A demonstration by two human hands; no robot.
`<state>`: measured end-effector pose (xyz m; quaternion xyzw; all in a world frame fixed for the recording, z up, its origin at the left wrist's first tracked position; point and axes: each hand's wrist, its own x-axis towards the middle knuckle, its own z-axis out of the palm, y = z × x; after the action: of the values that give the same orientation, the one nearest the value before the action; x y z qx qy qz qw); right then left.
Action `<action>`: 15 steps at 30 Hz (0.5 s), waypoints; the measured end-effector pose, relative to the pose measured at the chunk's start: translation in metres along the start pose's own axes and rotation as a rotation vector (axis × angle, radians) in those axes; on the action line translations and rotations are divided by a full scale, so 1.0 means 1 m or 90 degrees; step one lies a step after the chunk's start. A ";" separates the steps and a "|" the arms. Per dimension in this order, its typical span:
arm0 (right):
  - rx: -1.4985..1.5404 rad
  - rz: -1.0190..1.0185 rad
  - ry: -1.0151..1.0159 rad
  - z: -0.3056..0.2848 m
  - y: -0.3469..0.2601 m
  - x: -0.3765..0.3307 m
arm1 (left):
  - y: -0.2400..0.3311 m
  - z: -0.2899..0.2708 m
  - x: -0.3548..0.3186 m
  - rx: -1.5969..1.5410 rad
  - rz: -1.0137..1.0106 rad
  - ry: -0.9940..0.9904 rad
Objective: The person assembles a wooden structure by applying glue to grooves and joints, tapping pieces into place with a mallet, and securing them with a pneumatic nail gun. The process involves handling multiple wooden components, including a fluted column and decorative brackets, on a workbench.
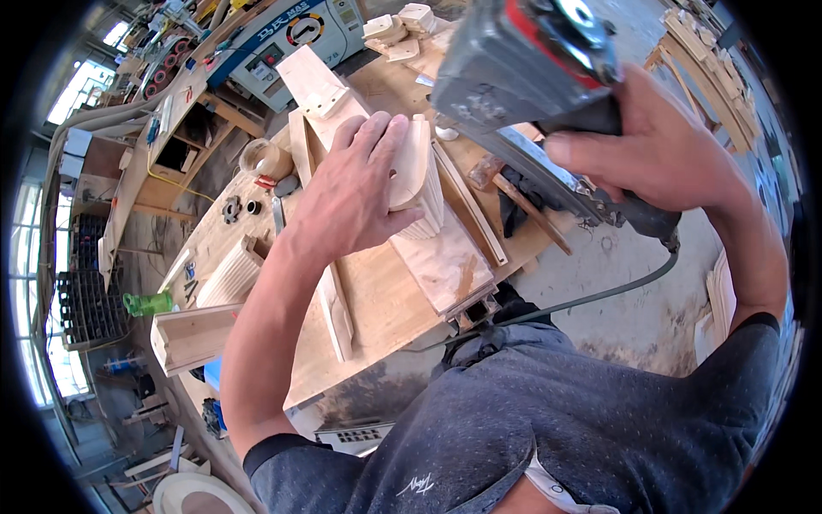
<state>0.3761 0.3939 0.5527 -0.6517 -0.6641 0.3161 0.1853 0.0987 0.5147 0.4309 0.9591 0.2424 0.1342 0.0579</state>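
Wood block: I see a pale curved wood block (417, 171) with a ribbed edge, sitting on a flat board (445, 261) near the middle of the table (385, 317).
Left hand: my left hand (347, 201) lies over the block from the left, fingers (377, 141) spread across its top and thumb along its lower side, pressing it down onto the board.
Right hand: my right hand (655, 154) is clenched around the handle of a grey nail gun (522, 60), held raised above and to the right of the block; its long magazine (548, 176) slants down toward the far end of the block.
Hose: a dark hose (591, 295) runs from the butt of the handle down across my body.
Step in hand: I judge this as the moment of lining up, with the block pinned in place and the gun's nose close to it; I cannot tell whether the nose touches the wood.
Next move: it calls for a steady hold on the block, with the left fingers kept clear of the nose.
Around it: long wood strips (467, 201) lie beside the board, a hammer (514, 193) just right of them, a roll of tape (261, 158) and a small gear (232, 208) further left.
Further out: a green bottle (147, 303) sits at the left edge of the table, and a blue and grey machine (291, 34) stands beyond it.
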 end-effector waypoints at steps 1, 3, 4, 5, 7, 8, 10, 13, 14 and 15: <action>-0.013 -0.007 0.014 0.001 0.002 0.004 | 0.000 0.000 0.000 -0.010 -0.003 0.000; -0.011 -0.010 0.034 0.006 0.012 0.012 | 0.003 -0.004 0.000 0.012 -0.018 -0.027; -0.002 -0.008 0.035 0.010 0.017 0.018 | 0.005 -0.008 -0.001 0.023 -0.027 -0.041; 0.007 -0.006 0.025 0.017 0.026 0.027 | 0.004 -0.012 -0.004 0.018 -0.036 -0.072; 0.021 0.017 0.021 0.026 0.046 0.037 | 0.006 -0.019 0.000 0.004 -0.039 -0.130; 0.046 0.037 0.021 0.032 0.060 0.043 | 0.008 -0.025 0.006 0.005 -0.049 -0.181; 0.138 0.055 0.015 0.050 0.084 0.053 | 0.003 -0.032 0.010 0.051 -0.028 -0.214; 0.280 0.070 -0.001 0.075 0.106 0.067 | 0.001 -0.039 0.016 0.088 -0.028 -0.270; 0.292 0.075 -0.005 0.080 0.109 0.069 | 0.001 -0.040 0.018 0.098 -0.032 -0.288; 0.304 0.080 -0.009 0.084 0.112 0.071 | 0.002 -0.040 0.021 0.107 -0.035 -0.305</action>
<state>0.3988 0.4437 0.4059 -0.6271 -0.5300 0.4794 0.3099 0.1061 0.5252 0.4748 0.9580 0.2581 -0.1191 0.0371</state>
